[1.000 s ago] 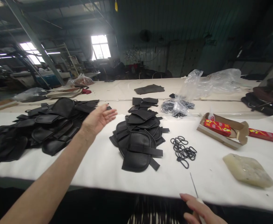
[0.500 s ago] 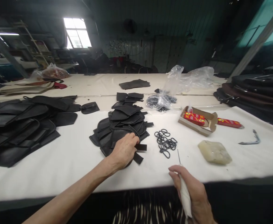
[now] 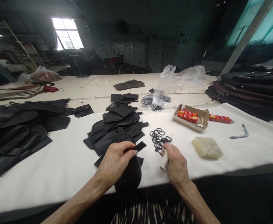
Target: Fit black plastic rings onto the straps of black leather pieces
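My left hand (image 3: 114,160) pinches the strap (image 3: 141,146) of a black piece (image 3: 129,175); apart from it, my right hand (image 3: 177,163) grips a white-handled tool (image 3: 164,162) by some black rings (image 3: 158,137).

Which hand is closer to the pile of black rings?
The right hand: it is at the near edge of the black rings. The left hand is farther off, to their left, holding a black piece.

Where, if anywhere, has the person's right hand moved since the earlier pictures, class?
Yes: judged against the pale block, the right hand has moved forward, reaching the black rings.
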Motion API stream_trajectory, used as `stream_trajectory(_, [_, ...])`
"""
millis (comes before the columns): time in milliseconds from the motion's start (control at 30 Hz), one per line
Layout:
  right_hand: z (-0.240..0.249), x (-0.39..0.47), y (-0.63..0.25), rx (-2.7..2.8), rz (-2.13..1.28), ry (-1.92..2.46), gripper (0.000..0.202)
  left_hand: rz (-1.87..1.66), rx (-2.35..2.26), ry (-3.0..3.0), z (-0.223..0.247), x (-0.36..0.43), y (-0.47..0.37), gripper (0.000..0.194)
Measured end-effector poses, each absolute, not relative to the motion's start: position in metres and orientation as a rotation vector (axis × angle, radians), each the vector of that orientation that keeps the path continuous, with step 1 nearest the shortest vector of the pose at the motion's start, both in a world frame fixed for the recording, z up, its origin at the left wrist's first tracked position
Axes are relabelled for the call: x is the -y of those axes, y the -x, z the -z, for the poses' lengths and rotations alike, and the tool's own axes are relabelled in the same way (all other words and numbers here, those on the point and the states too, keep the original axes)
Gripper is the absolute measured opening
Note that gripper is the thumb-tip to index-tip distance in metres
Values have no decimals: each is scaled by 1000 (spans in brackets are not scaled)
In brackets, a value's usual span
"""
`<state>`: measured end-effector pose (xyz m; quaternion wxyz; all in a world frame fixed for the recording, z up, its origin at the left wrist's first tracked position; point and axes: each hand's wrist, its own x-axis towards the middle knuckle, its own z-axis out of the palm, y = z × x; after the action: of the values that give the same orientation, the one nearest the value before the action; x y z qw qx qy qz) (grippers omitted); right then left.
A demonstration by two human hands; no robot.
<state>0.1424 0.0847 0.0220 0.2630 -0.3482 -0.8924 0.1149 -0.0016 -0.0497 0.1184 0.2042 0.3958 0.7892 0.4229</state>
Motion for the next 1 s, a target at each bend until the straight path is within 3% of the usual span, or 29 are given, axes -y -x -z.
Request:
stream_trajectory(200, [-33, -84, -144, 2536, -314, 946, 27, -1231, -1811, -847, -111, 45, -31, 20])
stream_trajectory(433, [-44, -85, -139, 2686, -168, 975, 24, -1298, -1760, -636, -67, 34, -40, 19])
stream_trajectory(667, [-51, -78, -130, 2815, -8, 928, 23, -1338, -1751, -626, -61, 34, -39, 17])
stream_trajectory(1000, [-48, -96, -137, 2758, -283, 939, 30, -1309, -1750, -688, -56, 35, -37, 17])
